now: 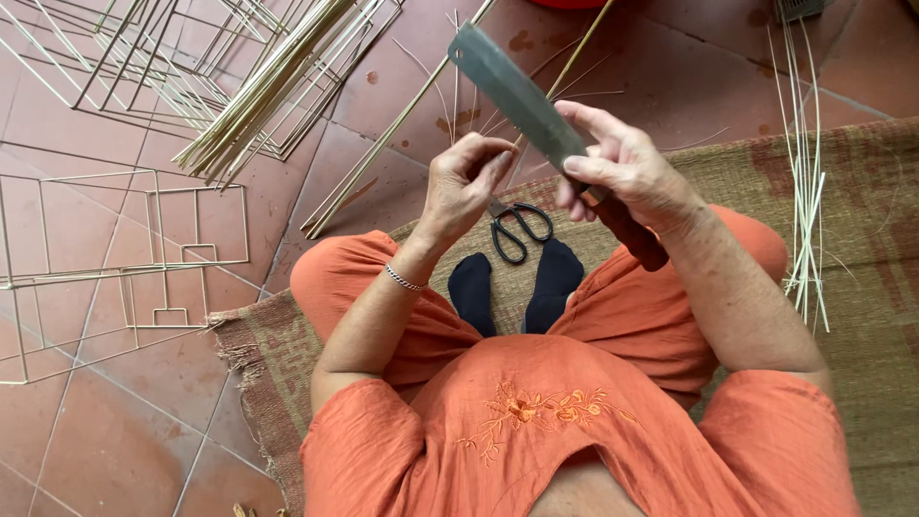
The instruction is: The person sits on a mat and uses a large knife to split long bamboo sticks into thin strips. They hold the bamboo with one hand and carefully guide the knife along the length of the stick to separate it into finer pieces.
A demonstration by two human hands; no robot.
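Observation:
My right hand point(622, 168) grips a broad flat knife point(512, 91) by its dark wooden handle, blade pointing up and to the left. My left hand point(462, 182) is closed on a thin bamboo strip point(574, 57) that runs up past the blade's edge. Both hands are raised above my crossed legs in orange trousers and black socks. A pair of black-handled scissors point(517, 230) lies on the woven mat point(862, 249) just beyond my feet.
Frames of thin bamboo sticks point(124, 249) lie on the red tile floor at left, more frames and a bundle of strips point(258, 96) at top left. A sheaf of thin strips point(804, 191) lies on the mat at right.

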